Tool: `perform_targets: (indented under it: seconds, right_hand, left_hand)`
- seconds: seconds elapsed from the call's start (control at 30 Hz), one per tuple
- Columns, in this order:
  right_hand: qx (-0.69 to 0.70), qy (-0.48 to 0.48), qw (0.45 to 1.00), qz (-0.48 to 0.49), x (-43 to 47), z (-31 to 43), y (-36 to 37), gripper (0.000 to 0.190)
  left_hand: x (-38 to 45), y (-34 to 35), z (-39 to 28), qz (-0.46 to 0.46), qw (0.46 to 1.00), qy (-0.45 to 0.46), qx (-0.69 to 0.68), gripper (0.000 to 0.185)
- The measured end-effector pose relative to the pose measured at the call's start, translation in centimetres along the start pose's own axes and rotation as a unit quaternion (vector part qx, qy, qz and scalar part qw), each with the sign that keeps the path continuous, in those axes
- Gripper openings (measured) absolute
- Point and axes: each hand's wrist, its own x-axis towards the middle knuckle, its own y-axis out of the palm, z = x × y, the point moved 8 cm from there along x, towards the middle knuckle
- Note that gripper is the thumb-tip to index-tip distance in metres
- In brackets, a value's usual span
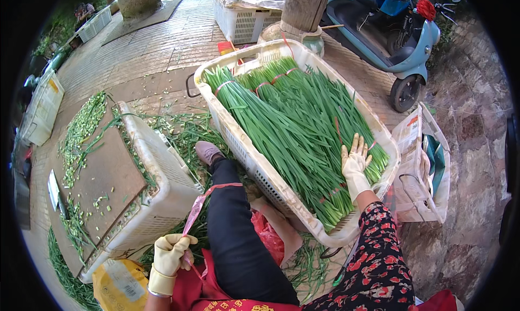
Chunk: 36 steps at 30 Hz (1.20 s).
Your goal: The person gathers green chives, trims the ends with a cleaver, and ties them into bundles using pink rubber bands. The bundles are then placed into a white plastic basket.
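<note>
My left hand point(170, 252), in a cream rubber glove, grips a pink plastic tie strip point(197, 207) above my lap. The strip's free end trails across my dark trouser leg. Gloved as well, my right hand point(356, 162) lies with fingers spread on bundles of green garlic chives point(292, 120). Those bundles fill a large white plastic crate point(239, 152), some with their pale cut ends toward me and some away. Pink ties circle several of them. Under my right palm the leaves are hidden.
A brown board point(109, 181) on an upturned crate point(162, 201) carries chopped chive ends and a kitchen knife point(57, 193). Cut leaves litter the floor. A smaller crate point(426, 168) stands right, with a blue scooter point(390, 38) beyond. A wooden post point(305, 8) rises behind.
</note>
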Motion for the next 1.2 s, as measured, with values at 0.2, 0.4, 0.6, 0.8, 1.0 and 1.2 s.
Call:
perform_targets:
  seconds: [0.2,0.4,0.6,0.8,1.0,1.2]
  right_hand:
    - [-0.023,0.052,0.987,0.151,1.6,-0.2,-0.9,0.075]
    - [0.005,-0.103,0.989,0.106,2.9,8.1,-3.2,0.07]
    - [-0.059,-0.066,0.983,0.163,2.8,9.1,-0.8,0.07]
    - [-0.036,-0.049,0.979,0.194,2.8,9.5,-5.7,0.073]
    - [0.537,-0.216,0.733,0.357,-15.9,24.5,-19.1,0.042]
    - [0.628,-0.292,0.262,0.672,-35.3,38.4,-21.5,0.068]
  left_hand:
    - [-2.3,1.3,-3.2,0.029,0.999,0.018,0.018,0.024]
    - [-4.3,-2.8,-0.3,-0.025,0.999,0.014,-0.013,0.024]
    - [-5.2,-5.7,1.6,-0.097,0.983,0.032,-0.154,0.028]
    - [-5.6,-7.9,0.7,-0.068,0.963,0.06,-0.255,0.029]
    - [-7.2,-11.3,-2.8,-0.054,0.963,0.129,-0.231,0.027]
    - [-7.3,-6.6,-4.5,0.095,0.967,0.068,-0.226,0.028]
